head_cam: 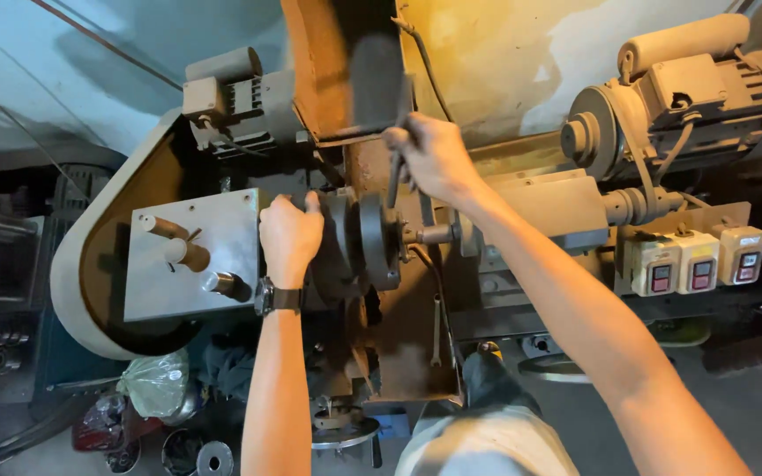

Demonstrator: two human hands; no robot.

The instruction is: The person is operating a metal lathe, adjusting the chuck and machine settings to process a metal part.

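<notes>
1. Plainly a heavy, rigid job: dark grinding wheel (379,238) mounted on a short steel shaft (434,234), sitting at the middle of the dusty belt-grinder machine, between the grey steel guard plate (191,256) and the boxy beige housing (549,207)
2. Left hand (290,236), with a dark wristwatch (277,298) just below it, wrapped around the dark hub just left of the wheel; fingers curled together and clamped on that hub, thumb pointing up along its edge
3. Right hand (431,159) raised above the wheel, fingers closed tight around a slim dark metal tool (396,167), likely a wrench or bar, hanging down toward the shaft; lower tip hidden against the wheel, so contact there cannot be told
4. Judged as stiff and weighty: cast metal and abrasive stone, no give at all, gritty rather than slippery, though coated in fine dust
5. Wheel itself probably brittle at the rim, so best held by the hub or flange, not the abrasive edge
6. Tool light and hard, best gripped far from the working end for leverage, as now
7. Nearby: a spanner (437,330) hanging below the shaft, an electric motor (672,97) at upper right, three switch boxes (697,263) with red buttons beneath it, a wide sanding belt (68,264) looping around the left side
</notes>
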